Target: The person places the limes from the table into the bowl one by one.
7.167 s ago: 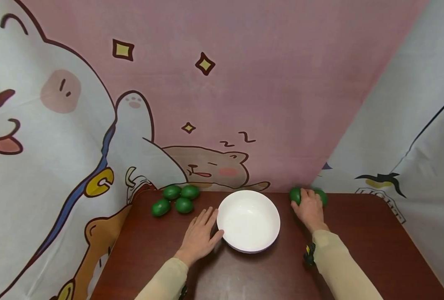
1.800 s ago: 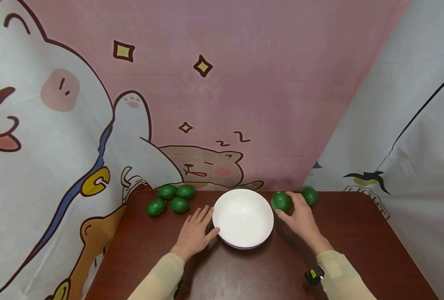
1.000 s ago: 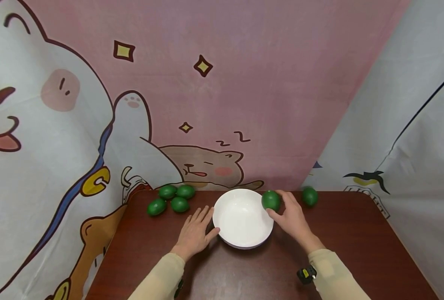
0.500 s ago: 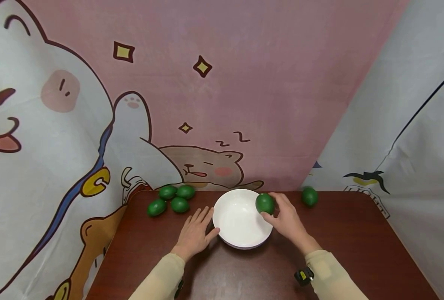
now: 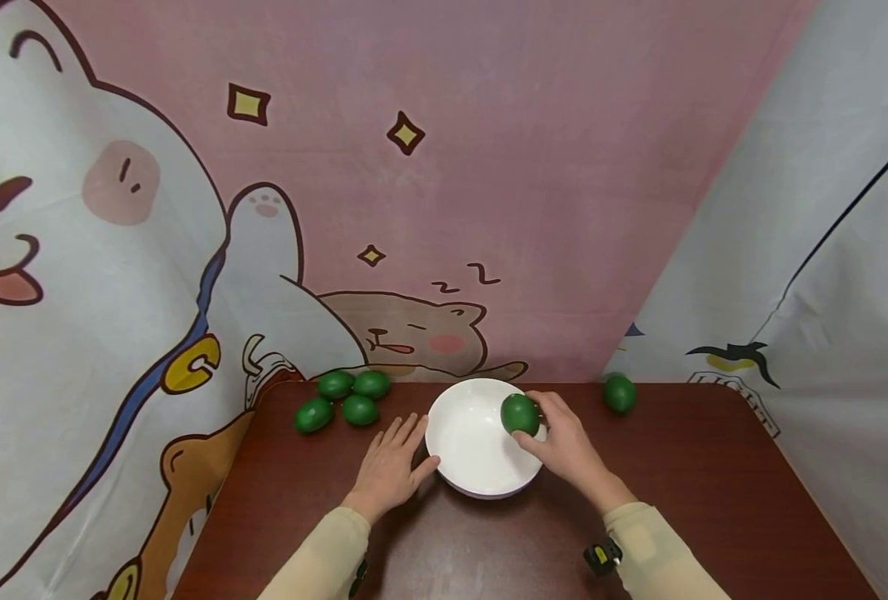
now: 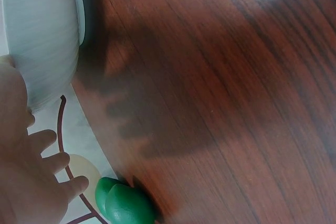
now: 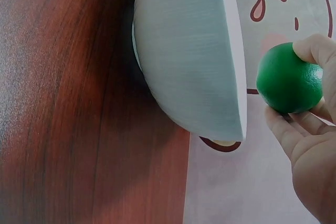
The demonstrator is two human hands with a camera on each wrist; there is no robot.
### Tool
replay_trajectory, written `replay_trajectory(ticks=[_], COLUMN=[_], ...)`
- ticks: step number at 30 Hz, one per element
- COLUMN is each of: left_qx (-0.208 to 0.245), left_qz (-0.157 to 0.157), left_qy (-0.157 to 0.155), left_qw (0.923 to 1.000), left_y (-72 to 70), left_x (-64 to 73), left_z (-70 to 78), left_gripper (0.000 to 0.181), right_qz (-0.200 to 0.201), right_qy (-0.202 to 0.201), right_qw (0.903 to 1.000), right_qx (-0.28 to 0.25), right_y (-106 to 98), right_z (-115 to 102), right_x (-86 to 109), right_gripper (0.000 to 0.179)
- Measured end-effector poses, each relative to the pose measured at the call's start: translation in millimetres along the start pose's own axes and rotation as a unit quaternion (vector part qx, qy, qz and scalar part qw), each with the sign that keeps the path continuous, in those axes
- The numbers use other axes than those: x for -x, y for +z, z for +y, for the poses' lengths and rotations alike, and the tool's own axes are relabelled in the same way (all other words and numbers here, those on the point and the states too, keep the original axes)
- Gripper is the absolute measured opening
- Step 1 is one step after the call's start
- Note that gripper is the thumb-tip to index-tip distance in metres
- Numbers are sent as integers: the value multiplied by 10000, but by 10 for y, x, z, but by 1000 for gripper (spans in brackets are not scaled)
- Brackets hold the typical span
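A white bowl (image 5: 481, 450) stands at the middle of the table. Over the right part of its opening, my right hand (image 5: 567, 446) holds a glossy green lime (image 5: 520, 414) between thumb and fingers. The right wrist view shows this lime (image 7: 290, 78) above the rim, apart from the bowl (image 7: 194, 56). My left hand (image 5: 390, 467) lies with straight fingers against the bowl's left side, its thumb at the rim. In the left wrist view, part of the left hand (image 6: 26, 166) appears beside the bowl's outer wall (image 6: 42, 30).
Several green limes (image 5: 359, 409) sit grouped at the table's back left. One more lime (image 5: 620, 392) rests near the back edge on the right. The dark red-brown wooden table (image 5: 714, 492) backs onto a cartoon-printed cloth (image 5: 549, 192).
My right hand has lifted one of the two limes at the back right and carried it left, over the bowl. The left hand has stayed at the bowl's side.
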State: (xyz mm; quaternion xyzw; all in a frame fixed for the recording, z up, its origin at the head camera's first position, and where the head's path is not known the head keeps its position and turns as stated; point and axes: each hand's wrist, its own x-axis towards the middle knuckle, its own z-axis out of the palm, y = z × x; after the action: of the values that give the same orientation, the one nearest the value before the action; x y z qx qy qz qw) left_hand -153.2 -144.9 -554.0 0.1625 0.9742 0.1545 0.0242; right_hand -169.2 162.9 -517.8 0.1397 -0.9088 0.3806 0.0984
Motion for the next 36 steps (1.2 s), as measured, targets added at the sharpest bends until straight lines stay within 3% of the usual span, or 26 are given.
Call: replay_trajectory(ticks=[25,36], left_qx=[-41,54], left_qz=[70,69], left_qy=[0,-33], left_qw=[10000,10000], left_y=[13,-16], left_x=[-1,1], left_z=[4,40], left_gripper=[75,73], right_qz=[-409,-374], right_qy=[-323,-638], right_qw=[9986,9973], right_qx=[-130,31], right_y=[190,285], right_z=[-37,-22], right_x=[56,100], right_gripper=[60,55])
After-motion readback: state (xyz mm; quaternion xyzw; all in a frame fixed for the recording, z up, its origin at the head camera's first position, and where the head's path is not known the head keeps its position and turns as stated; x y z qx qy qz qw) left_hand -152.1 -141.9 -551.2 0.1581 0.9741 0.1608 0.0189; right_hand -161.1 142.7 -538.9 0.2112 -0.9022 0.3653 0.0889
